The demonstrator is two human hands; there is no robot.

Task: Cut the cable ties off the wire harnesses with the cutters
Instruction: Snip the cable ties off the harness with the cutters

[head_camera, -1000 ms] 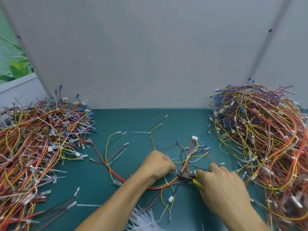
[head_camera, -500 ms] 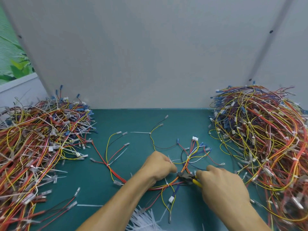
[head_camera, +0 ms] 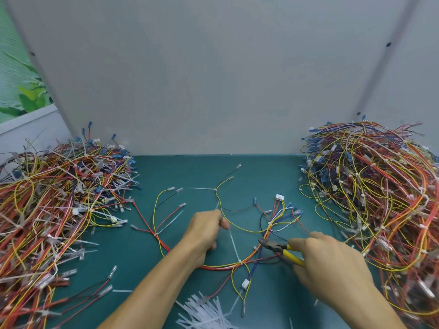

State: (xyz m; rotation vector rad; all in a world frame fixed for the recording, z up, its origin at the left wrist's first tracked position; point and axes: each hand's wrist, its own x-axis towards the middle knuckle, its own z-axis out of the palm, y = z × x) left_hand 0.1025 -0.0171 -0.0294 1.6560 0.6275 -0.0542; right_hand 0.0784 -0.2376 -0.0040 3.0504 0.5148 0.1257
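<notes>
On smooth, perhaps rubbery mat (head_camera: 190, 172), right hand (head_camera: 332, 264) gripping yellow-handled cutters (head_camera: 282, 250)

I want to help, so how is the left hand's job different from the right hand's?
The left hand pinches the tail of a white cable tie; the right hand grips the yellow-handled cutters. The left hand sits farther from the person, the right hand nearer. Both are curled and work on the same wire harness.

The green surface (head_camera: 180, 172) holds a left wire pile (head_camera: 52, 205), a right wire pile (head_camera: 370, 193), one spread harness (head_camera: 221, 267) between, cut ties (head_camera: 204, 312) nearest
</notes>
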